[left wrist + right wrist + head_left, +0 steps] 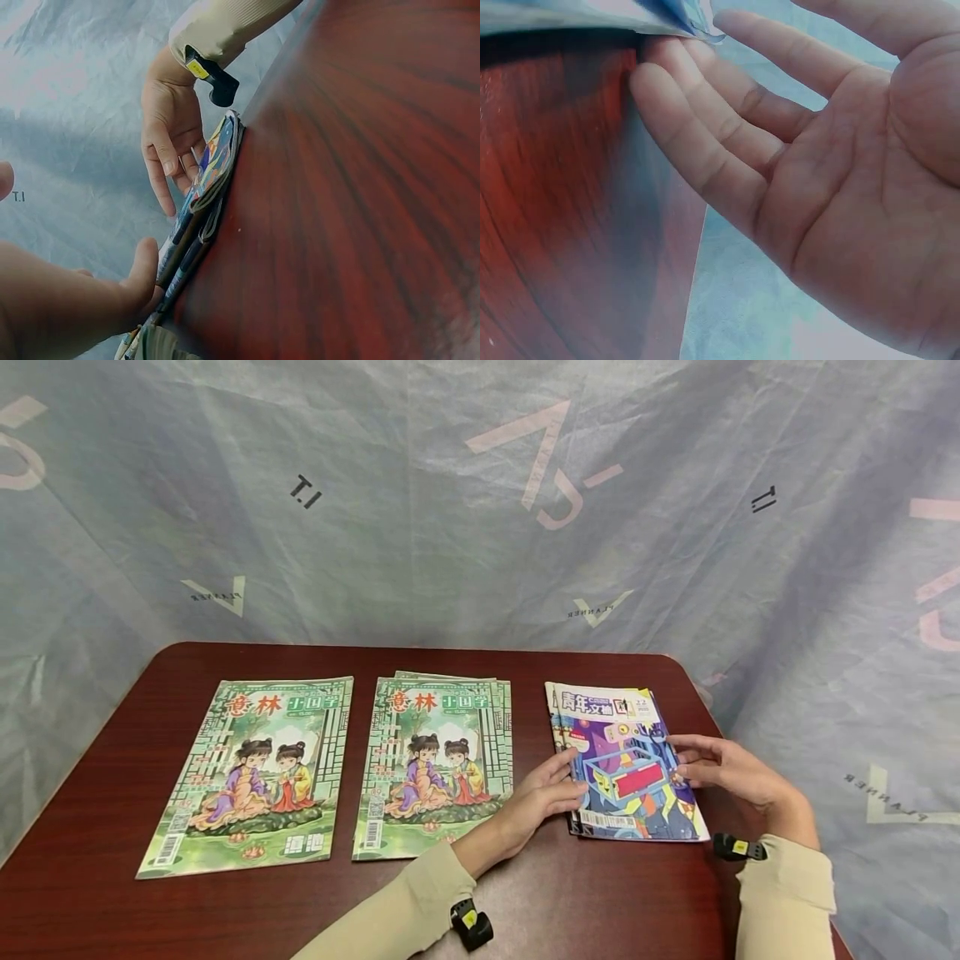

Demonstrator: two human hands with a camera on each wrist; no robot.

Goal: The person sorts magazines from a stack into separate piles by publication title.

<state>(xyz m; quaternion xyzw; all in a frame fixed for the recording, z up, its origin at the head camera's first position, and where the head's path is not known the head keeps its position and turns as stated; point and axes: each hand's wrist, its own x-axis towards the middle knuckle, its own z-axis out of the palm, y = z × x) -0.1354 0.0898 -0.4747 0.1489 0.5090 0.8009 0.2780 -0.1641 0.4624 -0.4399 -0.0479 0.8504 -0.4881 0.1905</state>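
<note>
A small stack of magazines (pixel 626 739) with a purple and blue cover lies on the right part of the table, its lower copies peeking out at the left side. My left hand (pixel 534 802) touches the stack's left edge with extended fingers. On the opposite side, my right hand (pixel 738 772) has its fingers along the right edge. In the right wrist view, the fingers of the right hand (pixel 832 180) are loosely bent, with their tips right at the underside of the magazine edge (pixel 592 21). The left wrist view shows the folded spines (pixel 217 199) slightly out of line.
Green magazines (pixel 431 827) lie in the middle, another copy offset beneath the top one. A further green magazine (pixel 247 760) lies at the left. The dark red table (pixel 600 902) meets a grey printed cloth (pixel 420 527) behind it and at the right.
</note>
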